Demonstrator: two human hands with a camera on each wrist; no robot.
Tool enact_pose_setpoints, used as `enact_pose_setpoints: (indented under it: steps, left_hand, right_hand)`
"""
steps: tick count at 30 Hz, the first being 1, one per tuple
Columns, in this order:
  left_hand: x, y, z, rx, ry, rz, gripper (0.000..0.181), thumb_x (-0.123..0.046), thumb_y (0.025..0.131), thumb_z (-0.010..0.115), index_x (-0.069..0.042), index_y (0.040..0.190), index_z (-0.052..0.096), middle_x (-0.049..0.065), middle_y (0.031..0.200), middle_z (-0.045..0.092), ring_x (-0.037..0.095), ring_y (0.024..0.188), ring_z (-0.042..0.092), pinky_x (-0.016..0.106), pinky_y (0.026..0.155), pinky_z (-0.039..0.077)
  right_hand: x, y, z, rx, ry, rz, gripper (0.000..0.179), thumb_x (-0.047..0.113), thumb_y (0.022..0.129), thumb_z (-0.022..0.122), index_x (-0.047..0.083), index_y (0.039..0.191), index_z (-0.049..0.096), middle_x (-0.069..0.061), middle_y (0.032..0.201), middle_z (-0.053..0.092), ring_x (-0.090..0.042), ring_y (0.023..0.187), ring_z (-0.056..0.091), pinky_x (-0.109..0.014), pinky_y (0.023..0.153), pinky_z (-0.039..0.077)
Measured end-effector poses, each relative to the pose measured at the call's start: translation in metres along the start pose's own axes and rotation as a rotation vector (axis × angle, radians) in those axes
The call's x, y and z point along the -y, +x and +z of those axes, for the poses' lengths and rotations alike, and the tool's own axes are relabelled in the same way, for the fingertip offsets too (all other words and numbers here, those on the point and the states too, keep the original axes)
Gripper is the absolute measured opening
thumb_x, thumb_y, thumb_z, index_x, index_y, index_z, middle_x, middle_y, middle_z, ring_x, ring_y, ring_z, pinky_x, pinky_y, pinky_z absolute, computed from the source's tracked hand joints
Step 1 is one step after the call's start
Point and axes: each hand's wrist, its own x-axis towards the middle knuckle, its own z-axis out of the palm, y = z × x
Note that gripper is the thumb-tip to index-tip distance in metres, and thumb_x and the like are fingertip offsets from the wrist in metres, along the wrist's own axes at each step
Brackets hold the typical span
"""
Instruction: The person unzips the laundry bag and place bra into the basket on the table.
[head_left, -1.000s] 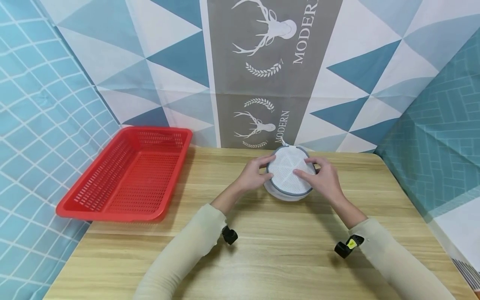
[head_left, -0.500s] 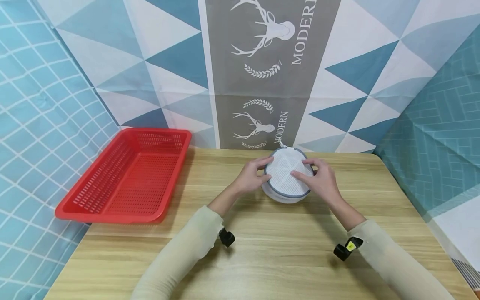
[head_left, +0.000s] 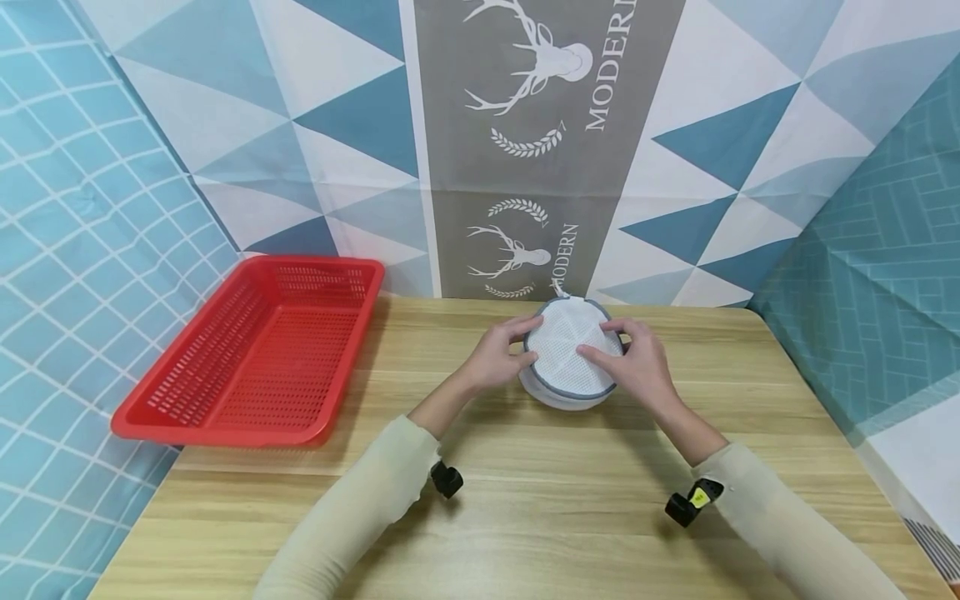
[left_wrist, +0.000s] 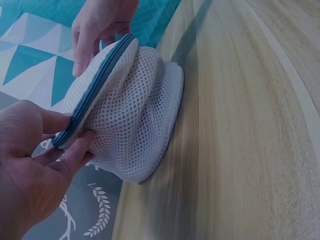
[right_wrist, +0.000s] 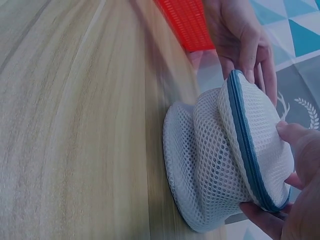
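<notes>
A round white mesh laundry bag [head_left: 572, 354] with a blue-grey zipper around its top rim stands on the table near the back wall. In the left wrist view, its mesh side [left_wrist: 132, 110] looks soft and creased, and its base rests on the wood. My left hand [head_left: 498, 354] pinches the zippered rim on the left side, thumb above and fingers below. On the opposite side my right hand [head_left: 641, 362] grips the rim, its thumb on the mesh top and fingers under the edge, as the right wrist view shows. The zipper [right_wrist: 245, 135] appears closed along the visible part.
A red plastic basket [head_left: 330, 375] with slotted walls stands at the left of the wooden table [head_left: 555, 517]. Behind the table hangs a patterned wall covering [head_left: 360, 150]. Blue tiled-pattern sheets border the left and right sides.
Both hands have shifted slightly left and toward the person with the mesh laundry bag between them. Their hold looks much the same, and the basket stays in place.
</notes>
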Motion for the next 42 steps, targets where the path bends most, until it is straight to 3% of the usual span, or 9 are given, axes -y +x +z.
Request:
enact_pose_setpoints:
  steps: [9, 19, 35, 42]
  left_hand:
    - [-0.001, -0.003, -0.004, 0.004, 0.002, -0.013, 0.062, 0.006, 0.106, 0.068, 0.001, 0.165, 0.051, 0.024, 0.181, 0.040, 0.046, 0.158, 0.056, 0.052, 0.129, 0.052]
    - [0.001, -0.010, -0.008, 0.002, 0.007, 0.003, 0.062, 0.006, 0.105, 0.068, 0.002, 0.165, 0.051, 0.025, 0.179, 0.043, 0.046, 0.156, 0.058, 0.052, 0.131, 0.049]
    - [0.005, -0.023, -0.016, -0.002, 0.019, 0.005, 0.064, 0.006, 0.104, 0.070, 0.002, 0.165, 0.051, 0.026, 0.177, 0.045, 0.046, 0.155, 0.059, 0.051, 0.132, 0.048]
    - [0.004, -0.029, -0.020, -0.004, 0.021, 0.000, 0.064, 0.006, 0.104, 0.070, 0.002, 0.165, 0.051, 0.026, 0.178, 0.044, 0.046, 0.155, 0.059, 0.052, 0.132, 0.048]
  right_hand:
    - [0.003, -0.002, 0.003, 0.010, 0.008, -0.008, 0.065, 0.039, 0.098, 0.088, 0.000, 0.146, 0.068, -0.026, 0.148, 0.066, -0.035, 0.107, 0.066, -0.031, 0.086, 0.054]
    - [0.007, -0.006, 0.007, 0.010, 0.010, -0.015, 0.063, 0.037, 0.098, 0.089, 0.000, 0.144, 0.068, -0.026, 0.147, 0.065, -0.034, 0.108, 0.066, -0.030, 0.086, 0.053]
    - [0.016, -0.012, 0.014, 0.025, 0.013, -0.032, 0.063, 0.036, 0.097, 0.090, 0.001, 0.144, 0.068, -0.025, 0.152, 0.064, -0.041, 0.136, 0.063, -0.053, 0.107, 0.057]
    - [0.020, -0.014, 0.017, 0.022, 0.021, -0.049, 0.060, 0.035, 0.096, 0.091, 0.001, 0.141, 0.069, -0.024, 0.149, 0.066, -0.041, 0.136, 0.064, -0.052, 0.107, 0.056]
